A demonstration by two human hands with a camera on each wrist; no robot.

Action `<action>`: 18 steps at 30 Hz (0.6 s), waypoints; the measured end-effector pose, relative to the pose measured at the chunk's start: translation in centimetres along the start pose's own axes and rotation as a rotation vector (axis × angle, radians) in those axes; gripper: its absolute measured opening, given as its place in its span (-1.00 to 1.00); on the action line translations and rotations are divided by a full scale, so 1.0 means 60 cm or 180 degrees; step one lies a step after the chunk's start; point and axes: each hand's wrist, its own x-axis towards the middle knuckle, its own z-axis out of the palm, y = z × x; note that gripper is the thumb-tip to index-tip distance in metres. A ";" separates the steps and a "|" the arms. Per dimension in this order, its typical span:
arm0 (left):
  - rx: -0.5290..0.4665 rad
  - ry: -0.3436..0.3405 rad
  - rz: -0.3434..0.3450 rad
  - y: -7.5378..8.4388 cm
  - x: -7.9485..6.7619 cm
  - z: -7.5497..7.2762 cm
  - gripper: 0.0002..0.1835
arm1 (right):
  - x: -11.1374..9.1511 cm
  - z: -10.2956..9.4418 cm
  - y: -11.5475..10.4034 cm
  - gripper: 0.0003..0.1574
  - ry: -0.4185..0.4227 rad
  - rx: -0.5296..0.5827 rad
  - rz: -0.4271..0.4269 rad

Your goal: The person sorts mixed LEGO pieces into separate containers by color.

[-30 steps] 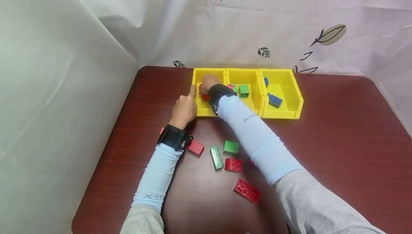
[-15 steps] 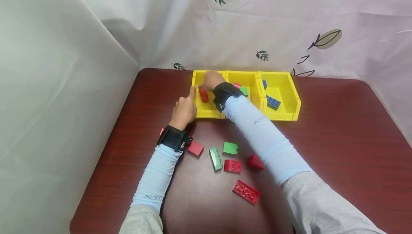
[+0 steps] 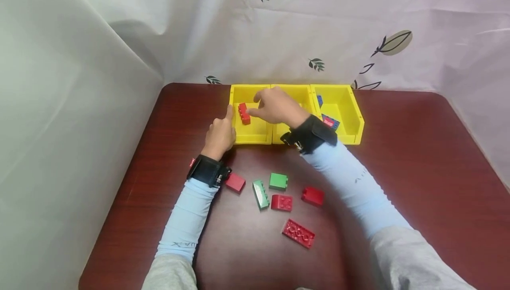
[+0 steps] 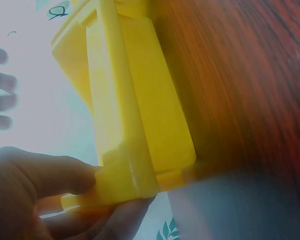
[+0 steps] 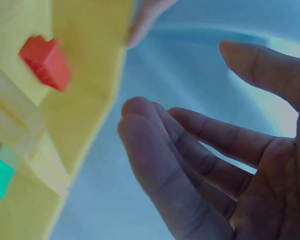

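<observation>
My left hand point(image 3: 220, 136) pinches the wall of the left yellow bin point(image 3: 259, 136); the left wrist view shows thumb and fingers on either side of the bin's edge point(image 4: 120, 182). Inside that bin lies a studded red toy brick point(image 3: 244, 114), apart from the hands. My right hand point(image 3: 279, 105) hovers over the left and middle bins. Its thumb and fingers point(image 5: 155, 165) are spread and loosely bent, with nothing between them. Green bricks point(image 5: 0, 177) in the middle bin point(image 3: 302, 93) appear in the right wrist view; my right hand and wrist hide them from the head camera.
The right bin point(image 3: 348, 110) holds blue bricks point(image 3: 334, 125). Nearer on the dark wooden table lie a light green brick point(image 3: 260, 195), a green brick point(image 3: 278, 181) and several red bricks point(image 3: 299, 233). A patterned white cloth point(image 3: 279, 29) hangs behind.
My right hand has let go of the red brick, which stays in the left bin, then moved up and right with its fingers spreading. The left hand keeps its hold on the bin.
</observation>
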 end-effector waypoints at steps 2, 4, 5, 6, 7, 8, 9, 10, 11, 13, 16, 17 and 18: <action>-0.0006 0.0028 0.0005 -0.002 0.000 0.000 -0.24 | -0.027 -0.001 0.000 -0.33 0.0055 -0.0016 -0.0137; -0.0008 0.0050 -0.0008 -0.003 -0.002 0.000 -0.23 | -0.055 -0.001 0.002 -0.33 0.0094 -0.0075 -0.0223; -0.0010 0.0051 -0.0012 -0.003 -0.001 0.000 -0.23 | -0.068 -0.001 0.004 -0.33 0.0100 -0.0101 -0.0249; -0.0008 0.0054 -0.0021 -0.003 -0.002 0.000 -0.22 | -0.082 -0.001 0.008 -0.32 0.0092 -0.0109 -0.0258; -0.0010 0.0056 -0.0031 -0.003 -0.002 0.001 -0.22 | -0.096 0.000 0.012 -0.31 0.0087 -0.0115 -0.0266; -0.0011 0.0049 -0.0043 -0.003 -0.003 0.001 -0.21 | -0.109 0.000 0.017 -0.30 0.0073 -0.0110 -0.0279; -0.0013 0.0036 -0.0043 -0.003 -0.003 0.002 -0.21 | -0.123 -0.001 0.023 -0.28 0.0058 -0.0112 -0.0281; -0.0011 0.0028 -0.0037 -0.002 -0.003 0.002 -0.21 | -0.137 -0.001 0.029 -0.28 0.0047 -0.0107 -0.0279; -0.0022 0.0027 -0.0033 -0.002 -0.003 0.003 -0.21 | -0.151 -0.001 0.035 -0.27 0.0038 -0.0098 -0.0274; -0.0044 0.0038 -0.0030 -0.002 -0.004 0.003 -0.20 | -0.176 -0.001 0.047 -0.27 0.0051 -0.0094 -0.0277; -0.0067 0.0050 -0.0034 -0.001 -0.004 0.004 -0.20 | -0.211 0.003 0.060 -0.26 0.0129 -0.0157 -0.0298; -0.0077 0.0048 -0.0035 -0.001 -0.005 0.004 -0.19 | -0.222 0.006 0.063 -0.26 0.0157 -0.0181 -0.0333; -0.0073 0.0042 -0.0032 0.000 -0.005 0.004 -0.19 | -0.232 0.009 0.066 -0.26 0.0182 -0.0191 -0.0369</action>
